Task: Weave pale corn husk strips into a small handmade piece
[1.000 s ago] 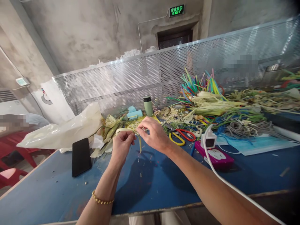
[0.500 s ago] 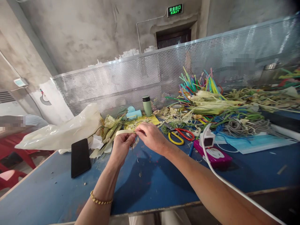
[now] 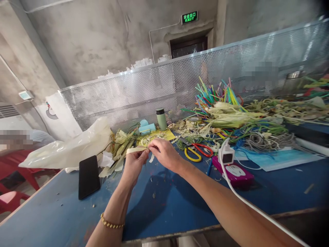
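Observation:
My left hand [image 3: 134, 165] is closed, thumb against fingers, on a pale strip of corn husk [image 3: 136, 150] that runs across the top of the hand. Touching it at the fingertips, my right hand [image 3: 164, 153] pinches the strip's right end. A short pale tail hangs below the fingers. Both hands are held above the blue table [image 3: 151, 212]. Just beyond them lie a yellow sheet [image 3: 168, 134] with husk scraps and a green bottle [image 3: 161, 120]. Scissors [image 3: 196, 152] with one yellow and one red handle rest to the right of my right hand.
A black phone [image 3: 88, 177] and a cream plastic bag [image 3: 69, 145] are at the left, beside dried husks [image 3: 123, 144]. Toward the right are a purple power strip [image 3: 238, 174] with a white cable, a blue face mask [image 3: 280, 159], wire coils [image 3: 267, 140] and coloured stems [image 3: 218, 94]. A perforated metal screen [image 3: 123, 99] stands behind.
The whole view has shifted slightly downward in the frame. Both hands keep their pinch on the strip, with small finger movements; the pale tail below them shows more clearly.

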Action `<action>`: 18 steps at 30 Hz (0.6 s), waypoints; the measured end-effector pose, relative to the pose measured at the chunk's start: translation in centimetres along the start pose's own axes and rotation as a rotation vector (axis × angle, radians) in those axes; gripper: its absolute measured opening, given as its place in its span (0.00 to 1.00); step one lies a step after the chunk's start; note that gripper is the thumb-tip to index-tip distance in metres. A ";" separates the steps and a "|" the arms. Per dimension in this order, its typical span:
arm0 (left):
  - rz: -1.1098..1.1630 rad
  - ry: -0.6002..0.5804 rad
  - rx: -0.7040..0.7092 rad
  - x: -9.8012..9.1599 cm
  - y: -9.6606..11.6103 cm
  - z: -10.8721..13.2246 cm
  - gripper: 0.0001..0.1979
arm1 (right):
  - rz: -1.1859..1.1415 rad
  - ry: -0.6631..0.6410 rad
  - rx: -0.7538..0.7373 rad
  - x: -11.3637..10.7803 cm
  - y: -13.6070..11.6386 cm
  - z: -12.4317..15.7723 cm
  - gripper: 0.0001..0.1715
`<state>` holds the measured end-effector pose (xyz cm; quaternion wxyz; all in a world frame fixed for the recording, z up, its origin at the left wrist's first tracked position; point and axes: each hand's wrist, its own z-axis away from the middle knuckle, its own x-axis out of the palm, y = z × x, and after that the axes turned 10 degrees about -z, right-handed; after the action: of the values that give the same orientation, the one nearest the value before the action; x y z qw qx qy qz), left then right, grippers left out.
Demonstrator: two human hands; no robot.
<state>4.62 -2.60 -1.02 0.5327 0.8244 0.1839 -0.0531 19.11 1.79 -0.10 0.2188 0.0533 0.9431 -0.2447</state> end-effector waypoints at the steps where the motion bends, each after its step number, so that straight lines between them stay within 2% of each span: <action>1: 0.014 -0.003 -0.008 0.0 0.0 0.0 0.18 | 0.028 -0.011 -0.015 0.0 0.0 0.0 0.07; 3: 0.025 0.005 0.003 0.0 0.1 0.0 0.17 | 0.070 -0.032 -0.032 -0.3 -0.2 -0.1 0.08; 6: -0.001 0.047 0.047 -0.2 0.1 0.0 0.12 | 0.089 0.003 -0.042 -1.1 -1.0 -0.3 0.09; 8: -0.041 0.071 0.080 -0.3 0.0 0.0 0.09 | 0.073 0.015 -0.066 -1.6 -1.6 -0.4 0.06; 13: -0.149 0.111 0.111 -0.2 -0.2 0.1 0.07 | 0.144 -0.115 -0.168 -1.4 -2.6 -0.2 0.02; 15: -0.209 0.110 0.109 -0.2 -0.3 0.1 0.09 | 0.173 -0.095 -0.158 -1.2 -2.6 -0.1 0.06; 18: -0.231 0.064 0.110 -0.2 -0.3 0.0 0.11 | 0.062 -0.012 -0.054 -1.1 -2.1 -0.3 0.09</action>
<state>4.34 -2.58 -1.22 0.4708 0.8270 0.2912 -0.0978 19.61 0.12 1.50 0.2334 0.0750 0.9459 -0.2124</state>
